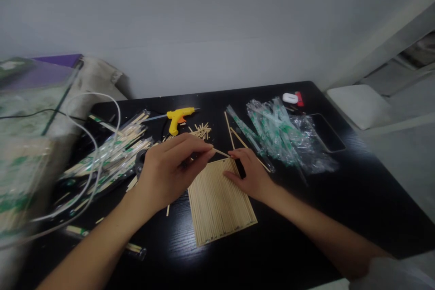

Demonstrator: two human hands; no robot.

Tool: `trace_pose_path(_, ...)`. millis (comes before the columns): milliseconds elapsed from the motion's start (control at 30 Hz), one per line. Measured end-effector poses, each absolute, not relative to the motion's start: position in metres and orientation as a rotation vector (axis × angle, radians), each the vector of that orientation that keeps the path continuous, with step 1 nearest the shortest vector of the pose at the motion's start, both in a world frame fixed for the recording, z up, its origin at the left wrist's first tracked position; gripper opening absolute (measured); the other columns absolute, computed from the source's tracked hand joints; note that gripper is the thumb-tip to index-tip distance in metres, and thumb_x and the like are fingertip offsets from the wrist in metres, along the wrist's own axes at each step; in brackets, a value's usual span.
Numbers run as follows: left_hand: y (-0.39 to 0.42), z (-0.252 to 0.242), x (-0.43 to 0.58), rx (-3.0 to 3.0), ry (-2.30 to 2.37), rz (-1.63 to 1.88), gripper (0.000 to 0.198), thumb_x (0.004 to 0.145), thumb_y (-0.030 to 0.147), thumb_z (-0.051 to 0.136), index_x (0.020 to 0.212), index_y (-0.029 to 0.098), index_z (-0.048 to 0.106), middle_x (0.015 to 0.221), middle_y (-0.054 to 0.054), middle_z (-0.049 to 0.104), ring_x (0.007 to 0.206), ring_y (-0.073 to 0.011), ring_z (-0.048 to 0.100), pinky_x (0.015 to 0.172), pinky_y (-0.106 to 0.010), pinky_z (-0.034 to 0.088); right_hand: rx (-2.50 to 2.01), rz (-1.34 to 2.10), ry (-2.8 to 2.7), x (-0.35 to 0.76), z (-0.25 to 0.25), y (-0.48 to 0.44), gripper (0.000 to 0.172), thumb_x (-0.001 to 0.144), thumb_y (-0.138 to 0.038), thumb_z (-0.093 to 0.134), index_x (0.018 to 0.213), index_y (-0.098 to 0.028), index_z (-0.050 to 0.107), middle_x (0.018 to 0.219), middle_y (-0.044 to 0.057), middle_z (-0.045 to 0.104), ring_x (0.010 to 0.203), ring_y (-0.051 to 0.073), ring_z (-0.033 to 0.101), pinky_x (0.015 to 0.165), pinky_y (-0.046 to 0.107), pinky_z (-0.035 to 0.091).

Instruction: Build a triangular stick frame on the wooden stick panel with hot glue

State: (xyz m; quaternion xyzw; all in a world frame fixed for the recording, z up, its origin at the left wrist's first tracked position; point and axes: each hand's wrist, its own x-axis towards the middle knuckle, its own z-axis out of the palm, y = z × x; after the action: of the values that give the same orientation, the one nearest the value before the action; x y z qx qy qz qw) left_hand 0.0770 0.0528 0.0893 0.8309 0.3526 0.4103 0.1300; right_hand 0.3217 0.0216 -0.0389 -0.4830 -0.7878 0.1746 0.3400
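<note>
Dim, cool, rather flat light covers the plain grey wall beyond the flat rectangular panel of pale wooden sticks. Left of the panel, the glossy black wood-grained surface carries a soft whitish glare; right of it, crumpled clear plastic wrappers with green print catch small glints. Far left of the panel, a clear plastic pack of pale sticks smears into blur, and the wide lens stretches the outer edges.
</note>
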Motion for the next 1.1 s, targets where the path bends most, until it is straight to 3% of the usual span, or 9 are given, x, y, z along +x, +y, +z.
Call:
trace_pose_path(833,0.0551,0.0866,0.0706,2.375,1.023,1.106,0.008,0.093,0.016,0.072,0.099,0.021,0.072,0.095,-0.003,0.077,0.08,-0.0132,0.072,0.069,-0.025,0.058,-1.259,0.53,-2.013,0.3233,-0.046,0.0216,0.051,0.091,-0.034,0.074,0.136,-0.025,0.051,0.115,0.012,0.065,0.108,0.031,0.065,0.093,0.055,0.058)
trace_pose_path(1100,0.0543,0.0935,0.0741,2.364,1.069,1.139,0.004,0.094,0.019,0.071,0.096,0.022,0.073,0.092,-0.002,0.078,0.076,-0.0142,0.073,0.064,-0.026,0.057,-1.251,0.546,-2.015,0.3246,-0.0426,0.0214,0.048,0.09,-0.031,0.075,0.132,-0.025,0.052,0.115,0.011,0.065,0.109,0.032,0.065,0.094,0.055,0.058)
